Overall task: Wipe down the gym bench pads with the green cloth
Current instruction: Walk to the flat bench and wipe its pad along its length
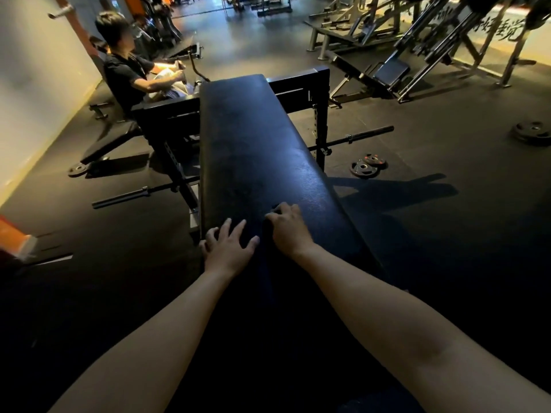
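Note:
A long black padded gym bench [256, 138] runs away from me in the middle of the view. My left hand [228, 248] lies flat with fingers spread on the pad's near left edge. My right hand [287, 226] rests beside it on the pad with its fingers curled, bunching a dark fold that looks like the cloth [266, 254]. The fold runs back between my two wrists. The light is too dim to show its green colour or its full outline.
A black rack frame [320, 114] and a barbell [357, 138] cross behind the bench. Weight plates [365, 167] lie on the floor at right, with more plates [532, 132] further right. A person [131, 70] sits at a machine at the left. Other machines stand at the back right.

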Demonstrator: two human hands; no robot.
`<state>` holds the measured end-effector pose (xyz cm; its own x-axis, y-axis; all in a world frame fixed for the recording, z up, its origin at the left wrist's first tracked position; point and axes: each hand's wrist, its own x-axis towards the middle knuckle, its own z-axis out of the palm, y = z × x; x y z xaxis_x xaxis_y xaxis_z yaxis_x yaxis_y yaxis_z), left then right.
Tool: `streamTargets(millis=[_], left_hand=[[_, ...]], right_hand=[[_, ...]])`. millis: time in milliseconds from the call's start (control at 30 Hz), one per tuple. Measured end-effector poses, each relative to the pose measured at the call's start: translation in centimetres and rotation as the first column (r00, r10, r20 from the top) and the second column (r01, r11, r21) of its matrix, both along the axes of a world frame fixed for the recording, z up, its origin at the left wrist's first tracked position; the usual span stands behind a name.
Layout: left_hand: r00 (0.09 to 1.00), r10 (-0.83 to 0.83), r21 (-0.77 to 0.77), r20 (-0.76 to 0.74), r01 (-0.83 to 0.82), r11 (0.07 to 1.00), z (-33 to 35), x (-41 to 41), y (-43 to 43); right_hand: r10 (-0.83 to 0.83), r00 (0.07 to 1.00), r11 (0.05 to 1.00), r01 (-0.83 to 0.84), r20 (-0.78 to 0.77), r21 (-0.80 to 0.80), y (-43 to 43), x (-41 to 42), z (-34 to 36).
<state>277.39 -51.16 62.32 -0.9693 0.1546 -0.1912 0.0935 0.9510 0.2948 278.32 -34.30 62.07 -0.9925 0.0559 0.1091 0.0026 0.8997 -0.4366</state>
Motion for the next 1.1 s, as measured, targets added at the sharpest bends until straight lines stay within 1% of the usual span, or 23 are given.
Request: streamTargets(millis=[33, 67, 100, 167, 233, 267, 333, 400, 500, 567, 633, 700, 767, 833, 900, 967, 1033, 1100], left_hand=[[1.000, -0.024, 0.022, -0.001, 0.024, 0.999, -0.2, -0.2, -0.4], [0.999, -0.043, 0.038, -0.010, 0.043, 0.998, -0.4, -0.3, -0.7], [0.998, -0.054, 0.049, -0.027, 0.055, 0.997, -0.5, -0.5, -1.1], [0.995, -0.067, 0.070, -0.077, 0.072, 0.995, -0.7, -1.0, -2.0], [0.990, -0.070, 0.112, -0.124, 0.084, 0.990, -0.9, -1.6, -3.0], [0.989, -0.060, 0.146, -0.138, 0.081, 0.986, -1.0, -1.6, -3.1], [0.989, -0.045, 0.207, -0.143, 0.074, 0.976, -1.2, -1.8, -3.2], [0.991, -0.036, 0.264, -0.130, 0.069, 0.962, -1.4, -1.8, -3.2], [0.993, -0.011, 0.328, -0.116, 0.049, 0.943, -1.4, -1.8, -3.3], [0.992, -0.012, 0.336, -0.128, 0.055, 0.940, -1.3, -1.9, -3.8], [0.993, -0.027, 0.369, -0.112, 0.067, 0.927, -1.2, -1.9, -4.1], [0.994, -0.038, 0.412, -0.101, 0.077, 0.908, -1.2, -2.1, -4.4], [0.994, -0.040, 0.468, -0.100, 0.082, 0.880, -1.2, -2.2, -4.9], [0.993, -0.044, 0.551, -0.111, 0.098, 0.828, -1.3, -2.1, -5.3], [0.988, -0.077, 0.577, -0.135, 0.141, 0.805, -1.5, -2.0, -6.0], [0.977, -0.144, 0.531, -0.155, 0.205, 0.822, -1.8, -2.1, -6.7], [0.968, -0.193, 0.502, -0.163, 0.249, 0.828, -2.1, -1.6, -7.7], [0.968, -0.185, 0.535, -0.170, 0.248, 0.808, -2.5, -0.5, -8.5]], right_hand=[[0.057, 0.998, 0.998, -0.057, -0.007, 0.000, -0.5, -0.5, 0.0], [0.063, 0.998, 0.998, -0.063, -0.017, -0.002, -0.3, -1.2, -0.2], [0.016, 0.999, 1.000, -0.015, -0.033, 0.006, 0.5, -1.8, -0.3], [-0.186, 0.982, 0.981, 0.188, -0.036, 0.056, 2.8, -2.9, -0.5], [-0.396, 0.916, 0.916, 0.389, 0.059, 0.101, 5.0, -3.7, -0.4], [-0.464, 0.879, 0.885, 0.453, 0.112, 0.111, 5.6, -3.9, -0.3], [-0.526, 0.838, 0.851, 0.516, 0.148, 0.102, 4.9, -4.7, -0.3], [-0.519, 0.844, 0.855, 0.513, 0.132, 0.078, 2.9, -5.5, -0.4], [-0.453, 0.889, 0.892, 0.451, 0.069, 0.043, -0.9, -6.6, -0.3], [-0.366, 0.930, 0.930, 0.364, 0.039, 0.047, -3.9, -7.2, -0.1], [-0.269, 0.962, 0.961, 0.266, 0.044, 0.075, -6.3, -7.2, -0.1], [-0.204, 0.977, 0.979, 0.204, 0.062, 0.009, -7.6, -7.0, 0.0], [-0.097, 0.993, 0.991, 0.103, 0.072, -0.087, -8.6, -6.0, 0.3], [-0.014, 0.995, 0.986, 0.030, 0.095, -0.162, -9.3, -4.6, 0.9], [0.012, 0.995, 0.987, 0.005, 0.103, -0.163, -9.8, -3.1, 1.4], [-0.041, 0.997, 0.993, 0.047, 0.058, -0.112, -9.3, -2.0, 1.1], [-0.208, 0.978, 0.978, 0.208, 0.020, 0.011, -7.9, 0.0, 1.2], [-0.393, 0.916, 0.916, 0.382, 0.080, 0.124, -6.2, 2.4, 1.6]])
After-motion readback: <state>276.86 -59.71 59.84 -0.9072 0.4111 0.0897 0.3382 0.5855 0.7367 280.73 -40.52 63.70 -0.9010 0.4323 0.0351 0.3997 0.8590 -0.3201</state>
